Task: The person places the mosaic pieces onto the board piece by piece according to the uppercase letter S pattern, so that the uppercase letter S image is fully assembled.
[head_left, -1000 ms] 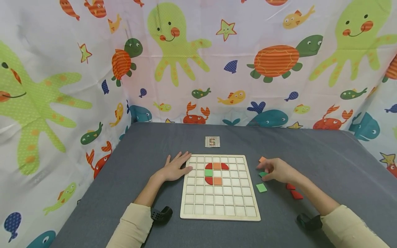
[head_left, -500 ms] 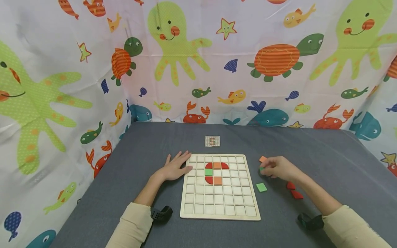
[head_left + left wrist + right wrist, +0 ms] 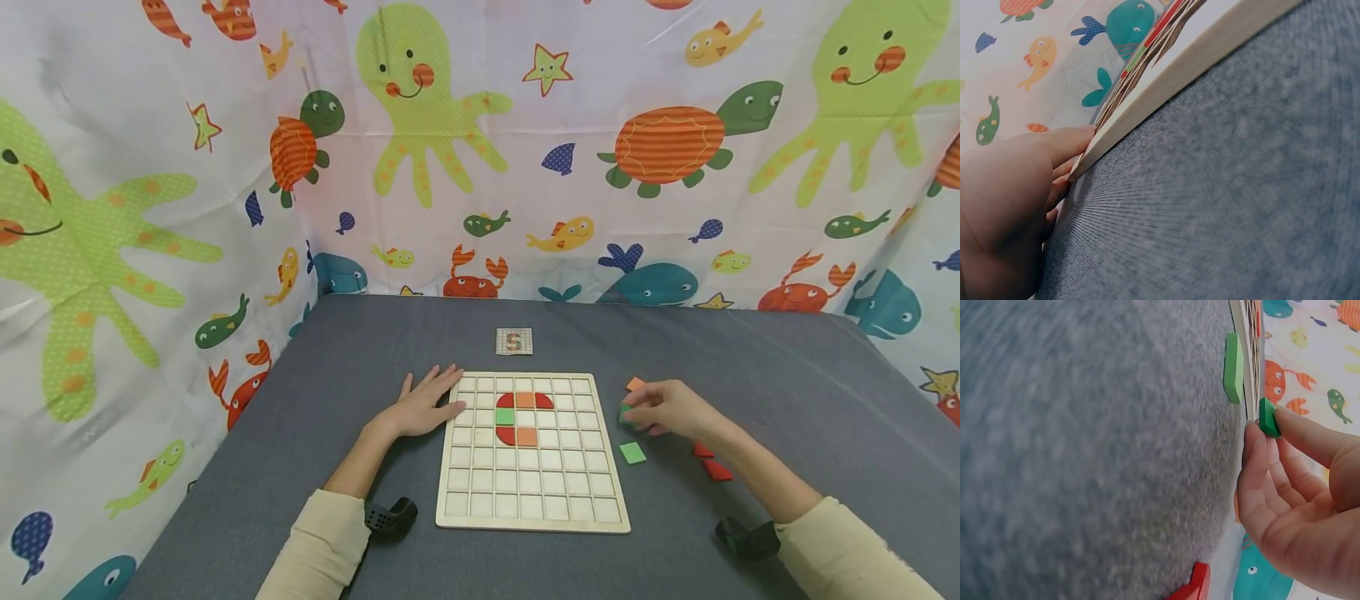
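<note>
A pale wooden grid board (image 3: 525,483) lies on the grey table, with red, orange and green pieces set in several of its upper cells. My left hand (image 3: 417,410) rests at the board's upper left corner, fingers spread and thumb on the edge. To the right of the board, my right hand (image 3: 667,408) pinches a dark green tile (image 3: 1268,417) between thumb and fingers. A light green square tile (image 3: 632,452) lies just in front of that hand. Behind its fingers an orange tile (image 3: 636,384) partly shows.
Red pieces (image 3: 717,471) lie under and beside the right forearm. A small card (image 3: 513,342) with a letter S pattern lies behind the board. A sea-animal curtain (image 3: 480,167) stands along the table's back and left side.
My right hand has picked up the dark green tile and shifted it slightly left, toward the board. The left hand has stayed in place.
</note>
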Tool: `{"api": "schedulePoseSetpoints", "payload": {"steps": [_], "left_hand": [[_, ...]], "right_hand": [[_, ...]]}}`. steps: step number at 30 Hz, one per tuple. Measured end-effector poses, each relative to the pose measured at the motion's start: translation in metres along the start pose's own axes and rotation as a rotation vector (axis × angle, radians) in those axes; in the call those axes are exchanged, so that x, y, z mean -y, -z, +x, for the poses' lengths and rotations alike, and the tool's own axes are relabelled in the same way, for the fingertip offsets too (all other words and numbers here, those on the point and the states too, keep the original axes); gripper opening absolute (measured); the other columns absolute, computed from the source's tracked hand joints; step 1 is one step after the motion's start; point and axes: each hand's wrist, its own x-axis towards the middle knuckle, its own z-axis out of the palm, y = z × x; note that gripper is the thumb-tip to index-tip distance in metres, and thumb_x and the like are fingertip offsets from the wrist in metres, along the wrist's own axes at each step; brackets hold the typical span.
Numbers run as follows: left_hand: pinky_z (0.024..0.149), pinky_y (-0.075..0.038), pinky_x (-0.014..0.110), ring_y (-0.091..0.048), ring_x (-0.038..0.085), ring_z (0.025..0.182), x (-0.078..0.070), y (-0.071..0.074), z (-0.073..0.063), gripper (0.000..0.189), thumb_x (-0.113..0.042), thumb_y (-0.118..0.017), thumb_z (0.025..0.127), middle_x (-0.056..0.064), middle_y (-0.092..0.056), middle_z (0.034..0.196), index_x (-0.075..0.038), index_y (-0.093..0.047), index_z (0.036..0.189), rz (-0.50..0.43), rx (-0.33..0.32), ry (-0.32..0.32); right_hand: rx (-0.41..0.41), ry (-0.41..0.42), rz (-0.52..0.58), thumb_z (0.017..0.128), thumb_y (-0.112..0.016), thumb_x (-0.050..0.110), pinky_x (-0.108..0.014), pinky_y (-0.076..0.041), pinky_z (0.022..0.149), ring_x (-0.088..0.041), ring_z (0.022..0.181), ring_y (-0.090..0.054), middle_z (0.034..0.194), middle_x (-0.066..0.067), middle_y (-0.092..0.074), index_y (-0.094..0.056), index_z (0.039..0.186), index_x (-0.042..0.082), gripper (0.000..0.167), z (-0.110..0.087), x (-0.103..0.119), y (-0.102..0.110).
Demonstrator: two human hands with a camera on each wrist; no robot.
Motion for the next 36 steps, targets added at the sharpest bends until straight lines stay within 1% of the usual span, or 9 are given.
{"api": "schedulePoseSetpoints", "payload": {"steps": [8, 10, 15, 17, 24, 29, 36], "left_hand": [[0.108, 0.008, 0.059, -0.006, 0.031, 0.144, 0.001, 0.0, 0.001, 0.065, -0.04, -0.048, 0.1, 0.01, -0.019, 0.156, -0.009, -0.025, 0.152, 0.0, 0.004, 0.01], [0.107, 0.008, 0.06, -0.007, 0.032, 0.144, 0.001, 0.0, 0.001, 0.065, -0.039, -0.049, 0.099, 0.011, -0.02, 0.156, -0.008, -0.026, 0.152, 0.001, 0.0, 0.006], [0.107, 0.008, 0.061, -0.008, 0.034, 0.143, 0.0, 0.0, 0.001, 0.064, -0.038, -0.049, 0.099, 0.013, -0.021, 0.155, -0.006, -0.027, 0.151, 0.004, -0.009, -0.006], [0.107, 0.008, 0.061, -0.007, 0.034, 0.143, 0.0, 0.0, 0.001, 0.065, -0.039, -0.049, 0.099, 0.012, -0.021, 0.156, -0.007, -0.027, 0.151, 0.006, -0.008, -0.004], [0.107, 0.007, 0.061, -0.008, 0.033, 0.143, 0.001, 0.0, 0.001, 0.065, -0.039, -0.049, 0.099, 0.012, -0.021, 0.156, -0.007, -0.027, 0.151, 0.011, -0.007, 0.0], [0.108, 0.007, 0.06, -0.007, 0.032, 0.143, 0.001, 0.0, 0.001, 0.065, -0.039, -0.048, 0.099, 0.011, -0.02, 0.156, -0.008, -0.026, 0.152, 0.011, 0.003, 0.008], [0.107, 0.008, 0.06, -0.007, 0.032, 0.144, 0.001, 0.0, 0.001, 0.065, -0.04, -0.048, 0.099, 0.01, -0.02, 0.156, -0.009, -0.026, 0.152, 0.007, 0.007, 0.006]], "right_hand": [[0.025, 0.014, 0.035, 0.089, -0.07, 0.018, -0.037, -0.054, 0.073, -0.022, 0.086, -0.064, 0.096, -0.007, -0.065, -0.062, 0.114, -0.005, 0.035, 0.003, 0.005, -0.007], [0.032, 0.019, 0.042, 0.089, -0.07, 0.018, -0.037, -0.054, 0.073, -0.023, 0.087, -0.065, 0.097, -0.008, -0.066, -0.062, 0.114, -0.005, 0.035, 0.004, 0.006, -0.01], [0.038, 0.0, 0.044, 0.088, -0.071, 0.022, -0.036, -0.053, 0.072, -0.021, 0.087, -0.064, 0.098, -0.006, -0.066, -0.063, 0.114, -0.002, 0.036, 0.007, 0.011, -0.015], [0.033, -0.002, 0.045, 0.088, -0.071, 0.022, -0.035, -0.052, 0.071, -0.021, 0.085, -0.064, 0.097, -0.005, -0.066, -0.064, 0.114, -0.001, 0.036, 0.008, 0.013, -0.017], [0.067, 0.065, 0.051, 0.089, -0.069, 0.015, -0.035, -0.053, 0.067, -0.022, 0.08, -0.066, 0.093, -0.006, -0.066, -0.063, 0.111, -0.005, 0.03, 0.012, 0.023, -0.028], [0.093, 0.076, 0.081, 0.088, -0.069, 0.011, -0.035, -0.054, 0.068, -0.021, 0.077, -0.064, 0.086, -0.008, -0.065, -0.063, 0.108, -0.006, 0.026, 0.014, 0.03, -0.036], [0.104, 0.078, 0.108, 0.087, -0.07, 0.009, -0.034, -0.054, 0.066, -0.021, 0.073, -0.064, 0.083, -0.007, -0.063, -0.063, 0.111, -0.006, 0.028, 0.017, 0.034, -0.043]]}}
